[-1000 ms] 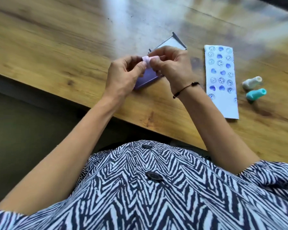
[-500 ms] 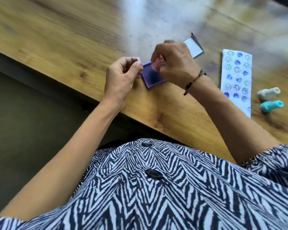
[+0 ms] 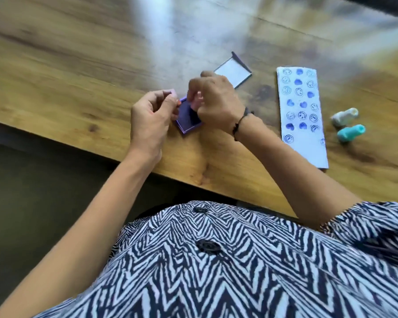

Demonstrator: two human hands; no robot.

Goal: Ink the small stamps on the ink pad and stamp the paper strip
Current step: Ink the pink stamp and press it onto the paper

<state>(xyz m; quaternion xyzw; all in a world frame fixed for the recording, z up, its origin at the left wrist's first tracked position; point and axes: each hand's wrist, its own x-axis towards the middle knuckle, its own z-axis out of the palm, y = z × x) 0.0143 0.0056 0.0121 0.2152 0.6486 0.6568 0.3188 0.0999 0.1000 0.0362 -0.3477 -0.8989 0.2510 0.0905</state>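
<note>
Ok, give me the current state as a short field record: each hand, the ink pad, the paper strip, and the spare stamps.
right hand: holds a pink stamp down on the ink pad
left hand: pinches a small pale pink cap beside the pad
ink pad: open, near the table edge, lid hinged back
paper strip: right of the pad, mostly stamped in blue, near end blank
spare stamps: white stamp and teal stamp, lying right of the strip
</note>
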